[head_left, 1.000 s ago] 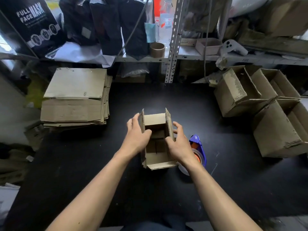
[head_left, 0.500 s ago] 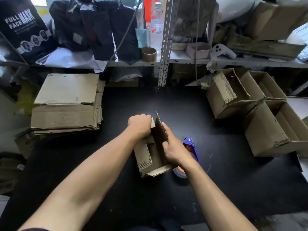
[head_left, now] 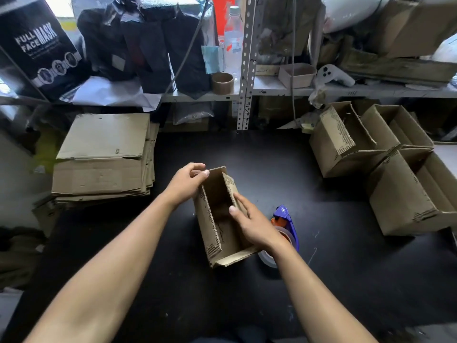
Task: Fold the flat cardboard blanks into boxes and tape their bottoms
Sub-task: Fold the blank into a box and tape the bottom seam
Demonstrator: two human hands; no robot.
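A small brown cardboard box (head_left: 212, 226) stands half-formed on the black table (head_left: 333, 268), its flaps up and its inside showing. My left hand (head_left: 186, 181) pinches the far left corner of the box at its top edge. My right hand (head_left: 254, 224) grips the right wall, thumb over the edge and fingers outside. Just right of the box, partly behind my right wrist, lies a blue and orange tape dispenser (head_left: 285, 227). A stack of flat cardboard blanks (head_left: 103, 154) lies at the table's left.
Three folded boxes (head_left: 346, 142) (head_left: 400, 125) (head_left: 408, 194) sit open at the right of the table. Behind the table runs a metal shelf (head_left: 247, 94) with black bags, a tape roll core (head_left: 222, 82), a bottle and a white controller.
The box has been turned and tilted, and its opening now faces up toward me. My left hand went from a fist on the top edge to a pinch at the far corner.
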